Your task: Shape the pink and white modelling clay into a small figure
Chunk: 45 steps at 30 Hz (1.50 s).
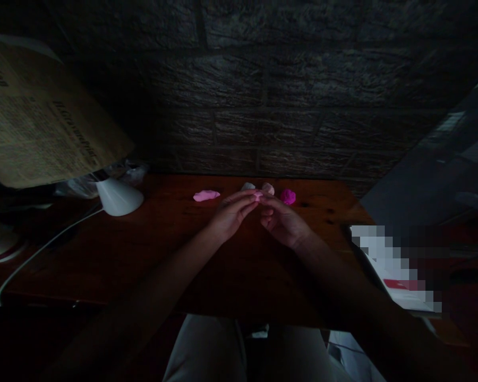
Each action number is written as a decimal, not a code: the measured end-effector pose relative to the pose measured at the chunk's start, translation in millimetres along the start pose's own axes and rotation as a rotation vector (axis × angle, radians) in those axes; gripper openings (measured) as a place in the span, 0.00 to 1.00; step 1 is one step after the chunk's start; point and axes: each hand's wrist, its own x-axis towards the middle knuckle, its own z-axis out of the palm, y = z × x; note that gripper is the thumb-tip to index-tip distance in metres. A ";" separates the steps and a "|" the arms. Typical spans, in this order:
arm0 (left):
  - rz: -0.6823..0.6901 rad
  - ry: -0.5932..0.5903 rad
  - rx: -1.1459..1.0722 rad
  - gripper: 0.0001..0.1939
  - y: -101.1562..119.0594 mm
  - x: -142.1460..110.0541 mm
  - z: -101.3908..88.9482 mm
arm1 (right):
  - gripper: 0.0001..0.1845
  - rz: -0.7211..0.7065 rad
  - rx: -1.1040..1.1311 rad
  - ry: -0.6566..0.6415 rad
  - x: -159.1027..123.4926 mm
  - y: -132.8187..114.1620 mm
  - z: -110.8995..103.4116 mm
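Note:
A small lump of pink modelling clay [258, 196] is pinched between the fingertips of both hands above the table. My left hand [233, 215] reaches in from the left with its fingers closed on the clay. From the other side my right hand [283, 222] grips the same lump, its lower fingers curled inward. Behind the hands lie a whitish clay lump [247, 187], partly hidden by my left fingers, and a pale pink one [268, 188]. A bright magenta lump [288, 197] sits just right of these. Farther left rests a long flattened pink piece [206, 196].
The wooden table [151, 249] meets a dark brick wall [239, 85]. A lamp with a white base [120, 197], newsprint-patterned shade [43, 116] and white cord [50, 246] stands left. A partly blurred white flat object [406, 297] lies at the right edge.

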 end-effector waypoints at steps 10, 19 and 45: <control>-0.023 -0.003 -0.034 0.08 2.6 -2.7 3.0 | 0.17 0.040 0.088 0.022 -2.6 -1.5 3.4; -0.010 0.027 -0.067 0.10 2.5 -1.5 3.8 | 0.15 0.017 0.039 0.021 -4.2 -2.7 4.9; 0.069 -0.017 -0.023 0.13 8.9 -3.7 5.7 | 0.19 -0.266 -0.262 0.035 -6.9 -8.0 2.7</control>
